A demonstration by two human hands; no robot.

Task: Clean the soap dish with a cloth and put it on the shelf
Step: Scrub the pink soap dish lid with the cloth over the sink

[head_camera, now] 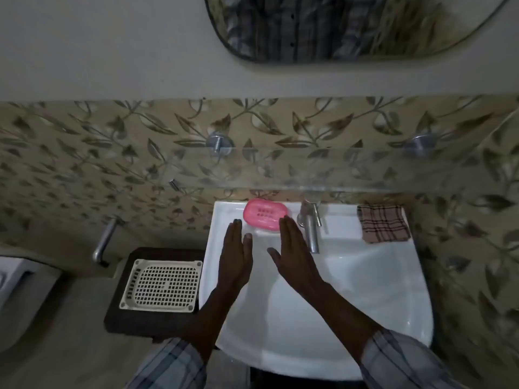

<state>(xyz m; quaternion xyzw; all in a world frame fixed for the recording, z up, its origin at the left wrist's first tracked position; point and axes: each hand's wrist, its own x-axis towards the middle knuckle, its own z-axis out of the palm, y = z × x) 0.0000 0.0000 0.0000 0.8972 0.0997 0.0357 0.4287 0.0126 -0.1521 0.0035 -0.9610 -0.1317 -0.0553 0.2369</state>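
A: Edges first. White basin [365,290], bowl bare and open under both arms. Back ledge narrow, tight against the leaf-pattern wall tiles [84,164].

B: Soap dish?

A: Pink soap dish [265,214] on the back ledge, left of the tap [309,226]. Left hand [234,256] and right hand [295,254] flat, fingers straight; neither grip holds anything. Right fingertips overlap the dish's near right edge; contact unclear.

B: Cloth?

A: Checked cloth [383,223], folded, on the ledge's right corner, well apart from the dish, tap standing between them.

B: Overhead?

A: Glass shelf [337,169] juts out above the ledge on two metal pegs. Its front edge hangs over the dish and tap top; close headroom there, probably, though the glass is hard to read in this dim light.

B: Sides?

A: Left of the basin, a dark stand with a cream perforated tray [161,286] on top. Mirror [351,26] cut off at the frame's top.
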